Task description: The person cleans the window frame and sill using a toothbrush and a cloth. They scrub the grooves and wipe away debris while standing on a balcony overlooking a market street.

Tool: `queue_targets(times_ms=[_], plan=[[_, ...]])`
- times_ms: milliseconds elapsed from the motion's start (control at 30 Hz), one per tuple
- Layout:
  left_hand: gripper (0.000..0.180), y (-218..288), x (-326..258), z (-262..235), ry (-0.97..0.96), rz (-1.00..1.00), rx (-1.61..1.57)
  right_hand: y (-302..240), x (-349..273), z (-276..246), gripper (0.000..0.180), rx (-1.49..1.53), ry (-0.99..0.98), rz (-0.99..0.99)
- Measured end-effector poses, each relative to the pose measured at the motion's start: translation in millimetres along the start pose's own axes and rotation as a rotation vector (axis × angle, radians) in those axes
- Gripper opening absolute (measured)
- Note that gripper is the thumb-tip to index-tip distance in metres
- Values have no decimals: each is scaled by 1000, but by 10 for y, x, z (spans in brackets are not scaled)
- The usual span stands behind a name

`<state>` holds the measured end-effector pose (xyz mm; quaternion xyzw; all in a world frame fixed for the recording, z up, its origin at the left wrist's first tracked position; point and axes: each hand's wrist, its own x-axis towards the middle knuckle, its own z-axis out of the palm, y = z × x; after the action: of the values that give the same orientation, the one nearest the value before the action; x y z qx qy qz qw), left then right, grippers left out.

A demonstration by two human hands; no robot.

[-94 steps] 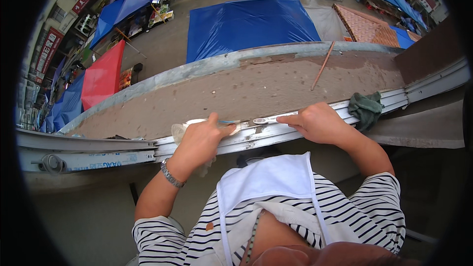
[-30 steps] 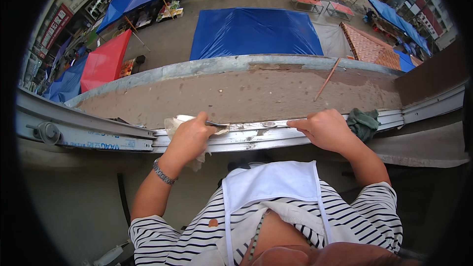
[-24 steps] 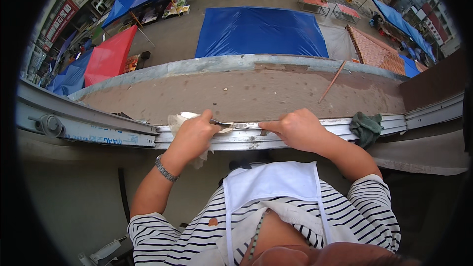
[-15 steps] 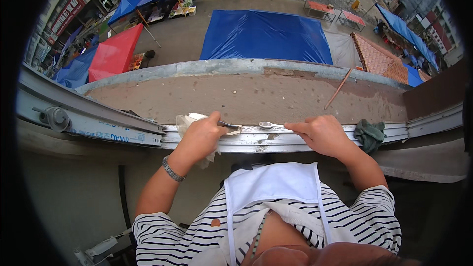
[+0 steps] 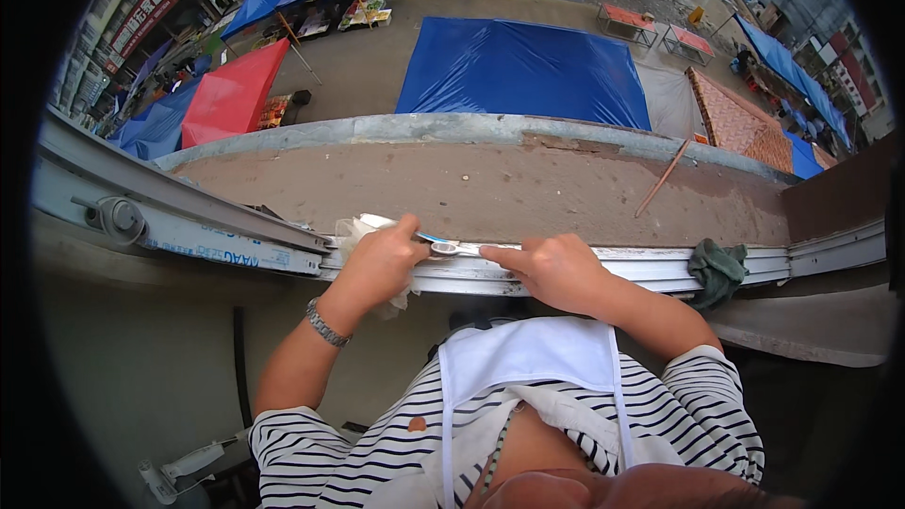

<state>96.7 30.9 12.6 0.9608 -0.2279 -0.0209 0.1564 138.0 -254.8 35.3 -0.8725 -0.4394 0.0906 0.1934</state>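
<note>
Tool (image 5: 444, 250): there it goes, left along the track (image 5: 650, 270), its oval head now just beside the left hand; the earlier gap is all but gone.
Stroke: it seems to take in the stretch between the hands.
Right hand (image 5: 556, 271): narrow grip, pinching the Tool's handle, farther left than before.
Left hand (image 5: 382, 262): holding pale wrap (image 5: 348, 243), blue strip (image 5: 436, 238) poking right.
Rag (image 5: 716, 266): stays bunched at right.
</note>
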Motion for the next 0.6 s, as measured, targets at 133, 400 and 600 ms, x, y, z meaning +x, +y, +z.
queue_targets(times_ms=[133,400,600], plan=[[29,-8,-28,24,30,11,-12,188,-375,-243,43,-69,-10,82],[30,-236,-233,-104,20,-57,33,269,-469,-478,44,-270,-190,143],[29,-313,-263,-132,19,-6,45,44,21,-232,48,-244,-176,-33]])
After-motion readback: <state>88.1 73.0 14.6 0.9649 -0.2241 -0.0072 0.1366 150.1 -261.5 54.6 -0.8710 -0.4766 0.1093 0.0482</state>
